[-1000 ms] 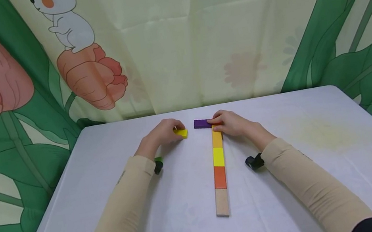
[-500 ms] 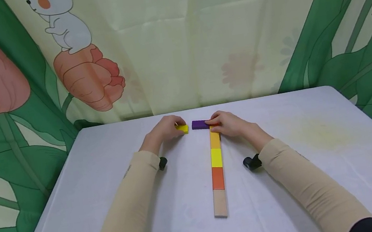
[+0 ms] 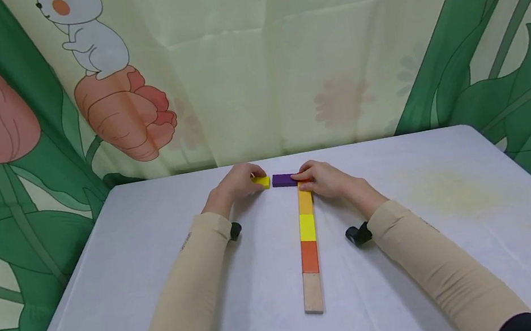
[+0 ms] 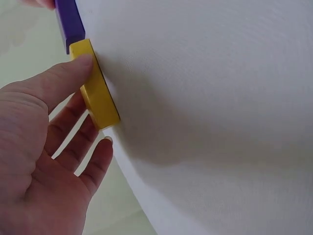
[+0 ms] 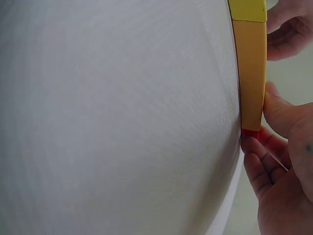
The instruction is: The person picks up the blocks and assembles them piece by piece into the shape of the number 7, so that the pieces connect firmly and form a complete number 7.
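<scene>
My left hand (image 3: 239, 183) pinches a yellow block (image 4: 100, 93) between thumb and fingers. Its end lies right by a purple block (image 3: 283, 180), which runs crosswise at the far end of a block row. At that corner my right hand (image 3: 327, 179) grips a small red block (image 5: 251, 133), mostly covered by the fingers, with the thumb along the neighbouring light-orange block (image 3: 305, 203). Toward me the row continues with a yellow block (image 3: 307, 228), an orange-red block (image 3: 309, 257) and a plain wooden block (image 3: 312, 293), end to end.
A white cloth covers the table (image 3: 405, 270); its far edge lies just beyond the hands. Behind hangs a curtain (image 3: 242, 77) printed with flowers and a white animal. Small black cameras (image 3: 359, 234) sit at both wrists, close above the cloth.
My left hand has moved right and slightly away with the yellow block, narrowing the gap to the purple one. A green block beside the left wrist has become hidden. The right hand stays put.
</scene>
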`<action>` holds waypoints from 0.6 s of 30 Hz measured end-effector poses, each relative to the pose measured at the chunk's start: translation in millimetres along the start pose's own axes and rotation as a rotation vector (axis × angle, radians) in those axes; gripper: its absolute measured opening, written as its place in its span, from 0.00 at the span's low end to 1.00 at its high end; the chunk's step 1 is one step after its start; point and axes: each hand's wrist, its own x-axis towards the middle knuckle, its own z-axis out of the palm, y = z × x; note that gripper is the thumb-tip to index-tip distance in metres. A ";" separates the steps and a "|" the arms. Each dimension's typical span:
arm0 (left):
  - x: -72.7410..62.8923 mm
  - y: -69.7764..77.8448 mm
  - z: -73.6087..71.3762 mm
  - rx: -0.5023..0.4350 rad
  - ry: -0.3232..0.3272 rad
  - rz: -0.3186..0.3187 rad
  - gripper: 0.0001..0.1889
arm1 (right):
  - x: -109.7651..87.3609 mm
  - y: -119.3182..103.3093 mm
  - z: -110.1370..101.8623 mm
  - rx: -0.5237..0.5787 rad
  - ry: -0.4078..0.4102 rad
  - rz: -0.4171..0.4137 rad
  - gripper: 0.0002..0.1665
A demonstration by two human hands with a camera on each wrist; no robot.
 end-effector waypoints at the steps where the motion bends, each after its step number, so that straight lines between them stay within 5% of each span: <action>1: 0.5 0.6 0.4 0.000 0.001 0.002 0.16 | -0.4 0.3 0.0 -0.001 -0.001 0.003 0.24; 18: 5.2 3.4 2.7 -0.012 -0.002 -0.014 0.17 | -1.0 -1.4 -0.6 -0.005 0.008 -0.009 0.24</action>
